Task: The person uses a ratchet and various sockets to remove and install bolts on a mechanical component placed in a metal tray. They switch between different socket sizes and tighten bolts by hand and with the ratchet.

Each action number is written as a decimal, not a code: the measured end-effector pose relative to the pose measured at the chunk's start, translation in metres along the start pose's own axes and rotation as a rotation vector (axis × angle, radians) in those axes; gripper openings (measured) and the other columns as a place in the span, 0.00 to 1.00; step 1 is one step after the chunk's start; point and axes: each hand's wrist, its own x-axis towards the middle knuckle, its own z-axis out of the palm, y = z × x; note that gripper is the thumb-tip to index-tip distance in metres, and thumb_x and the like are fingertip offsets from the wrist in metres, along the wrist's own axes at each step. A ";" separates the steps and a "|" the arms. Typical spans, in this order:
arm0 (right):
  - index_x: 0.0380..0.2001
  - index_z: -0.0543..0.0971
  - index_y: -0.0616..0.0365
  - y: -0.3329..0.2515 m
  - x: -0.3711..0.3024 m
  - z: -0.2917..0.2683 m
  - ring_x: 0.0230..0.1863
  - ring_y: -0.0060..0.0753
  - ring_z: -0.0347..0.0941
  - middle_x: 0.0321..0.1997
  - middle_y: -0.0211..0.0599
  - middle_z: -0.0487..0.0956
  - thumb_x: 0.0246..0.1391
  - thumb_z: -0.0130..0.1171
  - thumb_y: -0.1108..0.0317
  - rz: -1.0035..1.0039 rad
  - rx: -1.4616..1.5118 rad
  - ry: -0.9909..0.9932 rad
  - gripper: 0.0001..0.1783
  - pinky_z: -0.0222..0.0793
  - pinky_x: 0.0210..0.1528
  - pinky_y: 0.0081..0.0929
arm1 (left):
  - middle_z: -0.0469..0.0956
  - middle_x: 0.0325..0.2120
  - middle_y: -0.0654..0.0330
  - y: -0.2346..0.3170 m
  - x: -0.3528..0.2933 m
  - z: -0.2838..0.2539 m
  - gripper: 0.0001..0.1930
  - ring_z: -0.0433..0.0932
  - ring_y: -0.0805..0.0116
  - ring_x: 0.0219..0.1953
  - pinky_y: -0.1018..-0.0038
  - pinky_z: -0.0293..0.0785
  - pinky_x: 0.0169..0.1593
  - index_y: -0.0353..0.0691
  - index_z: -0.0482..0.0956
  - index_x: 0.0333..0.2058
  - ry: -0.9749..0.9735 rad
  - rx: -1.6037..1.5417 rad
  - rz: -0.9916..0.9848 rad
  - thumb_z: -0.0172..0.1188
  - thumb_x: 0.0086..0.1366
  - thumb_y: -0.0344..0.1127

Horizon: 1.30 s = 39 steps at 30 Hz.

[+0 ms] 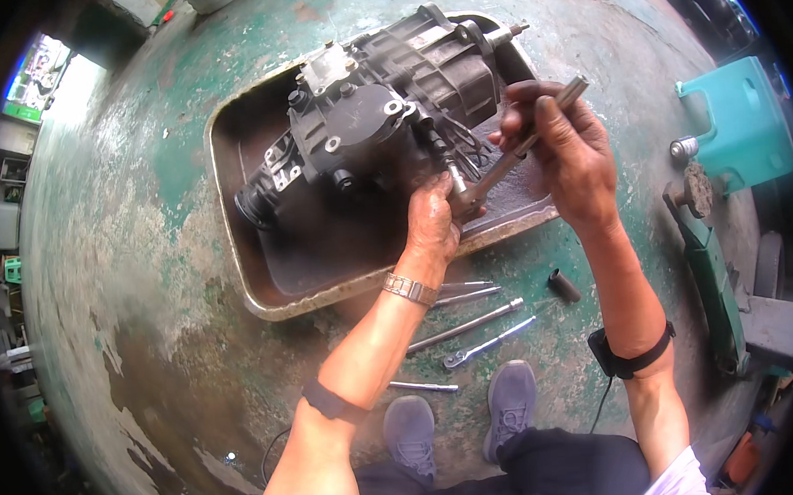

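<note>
Two-handed hold on a wrench (503, 167) at a dark gearbox (367, 119).
Left hand (434, 217) had fingers clamped round the wrench's head; right hand (571, 149) had fingers clamped near the handle's outer end. Gearbox sat just beyond the left fingers, in a tray (327, 298). Slip looked possible: pulling with the chrome drive piece (455, 176) tilted could have skinned knuckles.

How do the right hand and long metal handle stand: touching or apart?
Touching: the head view shows the right hand gripping the long metal handle between thumb and fingers.
</note>
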 end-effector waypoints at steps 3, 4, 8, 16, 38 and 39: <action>0.49 0.74 0.66 0.008 0.000 -0.036 0.39 0.34 0.78 0.39 0.40 0.80 0.68 0.48 0.62 0.055 0.165 0.144 0.17 0.75 0.48 0.35 | 0.76 0.32 0.56 0.000 -0.003 0.002 0.09 0.79 0.60 0.34 0.61 0.80 0.33 0.38 0.73 0.37 0.011 0.023 0.029 0.46 0.71 0.35; 0.49 0.74 0.66 0.013 0.000 -0.048 0.40 0.36 0.78 0.40 0.42 0.80 0.68 0.47 0.62 0.067 0.235 0.185 0.18 0.76 0.49 0.38 | 0.76 0.32 0.57 -0.001 -0.003 0.003 0.09 0.79 0.61 0.34 0.61 0.80 0.34 0.38 0.73 0.36 0.017 0.029 0.030 0.46 0.71 0.34; 0.50 0.72 0.70 0.038 -0.006 -0.087 0.43 0.42 0.78 0.44 0.46 0.78 0.68 0.46 0.63 0.135 0.434 0.312 0.19 0.75 0.54 0.50 | 0.77 0.32 0.57 0.000 -0.006 0.005 0.08 0.78 0.63 0.33 0.63 0.79 0.36 0.36 0.74 0.36 0.045 0.122 0.066 0.46 0.71 0.31; 0.46 0.70 0.70 0.083 -0.009 -0.130 0.51 0.48 0.74 0.47 0.51 0.75 0.70 0.40 0.64 0.250 0.729 0.501 0.17 0.68 0.60 0.66 | 0.78 0.32 0.57 0.006 -0.012 0.020 0.06 0.77 0.66 0.33 0.70 0.78 0.39 0.33 0.75 0.38 0.147 0.221 0.144 0.50 0.70 0.29; 0.50 0.70 0.70 0.017 0.017 -0.039 0.41 0.39 0.78 0.41 0.46 0.78 0.67 0.47 0.68 0.106 0.185 0.382 0.15 0.77 0.52 0.41 | 0.79 0.35 0.55 -0.002 -0.005 0.014 0.09 0.80 0.61 0.34 0.58 0.78 0.34 0.37 0.73 0.43 0.137 -0.012 -0.001 0.48 0.72 0.36; 0.50 0.70 0.69 0.012 0.018 -0.024 0.41 0.37 0.79 0.40 0.45 0.79 0.67 0.48 0.68 0.074 0.100 0.334 0.15 0.77 0.52 0.38 | 0.79 0.35 0.55 -0.003 -0.004 0.011 0.10 0.80 0.61 0.35 0.58 0.77 0.36 0.37 0.73 0.43 0.101 -0.035 0.007 0.47 0.73 0.36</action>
